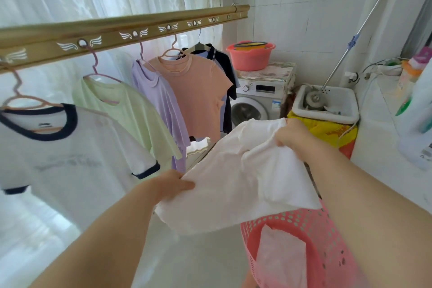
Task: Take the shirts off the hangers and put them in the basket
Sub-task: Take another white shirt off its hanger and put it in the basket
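Both hands hold a plain white shirt (233, 180) spread in the air above the pink perforated basket (327, 241). My left hand (174, 183) pinches its lower left edge; my right hand (294, 134) grips bunched cloth at its top right. A pale garment lies inside the basket. On the golden rail (112, 30) several shirts hang on pink hangers: a white shirt with navy trim (70, 159), a light green one (126, 110), a lilac one (161, 100), a peach one (196, 91) and a dark polo (222, 58) at the far end.
A washing machine (257, 103) stands at the back with a pink basin (251, 56) on top. Right of it is a white sink (327, 103) holding a mop, with a yellow bag (327, 131) beneath. Bottles stand on the right counter (383, 147). Sheer curtains hang behind the rail.
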A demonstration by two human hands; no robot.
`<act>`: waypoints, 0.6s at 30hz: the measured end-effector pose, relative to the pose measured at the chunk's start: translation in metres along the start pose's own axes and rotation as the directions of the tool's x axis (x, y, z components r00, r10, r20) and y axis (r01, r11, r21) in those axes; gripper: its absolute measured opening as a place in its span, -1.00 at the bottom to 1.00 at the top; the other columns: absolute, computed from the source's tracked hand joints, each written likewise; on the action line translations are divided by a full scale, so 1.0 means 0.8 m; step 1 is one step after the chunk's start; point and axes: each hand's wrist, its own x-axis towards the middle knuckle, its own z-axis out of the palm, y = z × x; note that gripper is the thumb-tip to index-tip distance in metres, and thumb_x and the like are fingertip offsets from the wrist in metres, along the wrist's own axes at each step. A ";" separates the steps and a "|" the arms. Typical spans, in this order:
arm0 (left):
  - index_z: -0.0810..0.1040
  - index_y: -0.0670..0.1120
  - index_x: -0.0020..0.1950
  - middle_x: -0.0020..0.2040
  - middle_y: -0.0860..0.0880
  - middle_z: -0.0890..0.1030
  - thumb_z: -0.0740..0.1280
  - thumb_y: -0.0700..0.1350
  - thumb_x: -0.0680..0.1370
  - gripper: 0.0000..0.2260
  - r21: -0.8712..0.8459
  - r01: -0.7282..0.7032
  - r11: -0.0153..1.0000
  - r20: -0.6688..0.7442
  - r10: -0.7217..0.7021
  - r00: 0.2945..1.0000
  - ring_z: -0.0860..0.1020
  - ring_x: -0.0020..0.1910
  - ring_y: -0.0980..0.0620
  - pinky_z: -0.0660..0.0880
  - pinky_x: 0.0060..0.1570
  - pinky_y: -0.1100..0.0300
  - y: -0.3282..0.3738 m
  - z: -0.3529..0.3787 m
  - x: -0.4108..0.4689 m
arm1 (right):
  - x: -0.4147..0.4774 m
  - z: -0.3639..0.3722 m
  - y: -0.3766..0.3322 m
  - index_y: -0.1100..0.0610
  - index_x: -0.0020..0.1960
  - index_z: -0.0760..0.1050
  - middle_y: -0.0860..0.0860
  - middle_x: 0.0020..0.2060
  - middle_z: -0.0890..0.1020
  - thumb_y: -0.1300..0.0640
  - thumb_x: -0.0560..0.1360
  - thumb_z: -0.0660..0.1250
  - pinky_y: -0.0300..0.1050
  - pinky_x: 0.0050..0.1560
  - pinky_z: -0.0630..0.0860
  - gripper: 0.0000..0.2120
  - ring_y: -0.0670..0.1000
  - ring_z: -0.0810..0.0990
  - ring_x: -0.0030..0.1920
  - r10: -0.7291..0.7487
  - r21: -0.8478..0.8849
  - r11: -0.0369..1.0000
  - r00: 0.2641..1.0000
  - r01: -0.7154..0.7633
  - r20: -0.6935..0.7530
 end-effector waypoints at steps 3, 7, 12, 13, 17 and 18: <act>0.58 -0.22 0.03 -0.09 -0.16 0.66 0.40 -0.16 0.52 -0.84 -0.265 0.100 0.959 0.090 -0.079 0.993 0.64 -0.19 -0.10 0.61 -0.16 0.13 0.018 0.004 -0.018 | -0.021 0.036 0.002 0.18 0.18 0.44 0.18 0.05 0.55 0.40 0.36 0.27 -0.02 0.05 0.52 -0.59 0.21 0.54 0.06 0.061 -0.052 0.997 0.961 -0.049 0.269; 0.47 -0.26 0.12 -0.15 -0.19 0.59 0.36 -0.27 0.51 -0.78 -0.561 0.082 0.824 -0.007 -0.104 0.995 0.57 -0.28 -0.07 0.52 -0.25 0.13 0.053 0.015 -0.015 | -0.061 0.076 -0.005 0.20 0.05 0.48 0.10 -0.20 0.51 0.40 0.39 0.22 -0.17 -0.27 0.42 -0.73 0.03 0.46 -0.26 -0.059 0.095 0.995 0.853 0.012 0.518; 0.37 -0.10 0.35 0.17 -0.18 0.54 0.26 -0.34 0.41 -0.49 -0.664 -0.086 0.743 -0.217 -0.081 0.973 0.59 0.04 -0.16 0.59 -0.38 0.12 0.079 0.019 -0.020 | -0.086 0.099 -0.027 0.02 0.03 0.57 -0.04 -0.07 0.67 0.09 0.39 0.45 -0.08 -0.01 0.57 -0.78 -0.04 0.63 -0.08 -0.321 0.397 0.912 0.780 0.103 0.538; 0.36 -0.07 0.36 0.19 -0.17 0.52 0.24 -0.32 0.40 -0.47 -0.666 -0.109 0.738 -0.264 -0.096 0.960 0.58 0.06 -0.17 0.61 -0.33 0.08 0.081 0.016 -0.022 | -0.086 0.101 -0.030 -0.02 0.06 0.54 -0.03 -0.01 0.67 0.07 0.41 0.47 -0.04 0.07 0.57 -0.75 -0.01 0.64 0.00 -0.322 0.400 0.911 0.785 0.105 0.529; 0.30 -0.08 0.38 0.19 -0.12 0.47 0.24 -0.26 0.42 -0.48 -0.597 -0.169 0.784 -0.412 -0.119 0.903 0.54 0.07 -0.14 0.61 -0.02 -0.07 0.085 0.002 -0.029 | -0.085 0.102 -0.041 -0.07 0.03 0.46 -0.02 -0.02 0.63 0.13 0.44 0.44 -0.08 0.01 0.56 -0.75 -0.03 0.59 -0.06 -0.352 0.432 0.891 0.808 0.137 0.472; 0.28 -0.07 0.39 0.18 -0.12 0.46 0.25 -0.25 0.43 -0.48 -0.577 -0.175 0.798 -0.441 -0.124 0.889 0.53 0.08 -0.14 0.59 0.03 -0.06 0.085 -0.001 -0.029 | -0.084 0.102 -0.043 -0.07 0.05 0.45 -0.01 -0.01 0.62 0.17 0.45 0.42 -0.08 0.01 0.55 -0.74 -0.03 0.58 -0.06 -0.351 0.440 0.888 0.820 0.138 0.451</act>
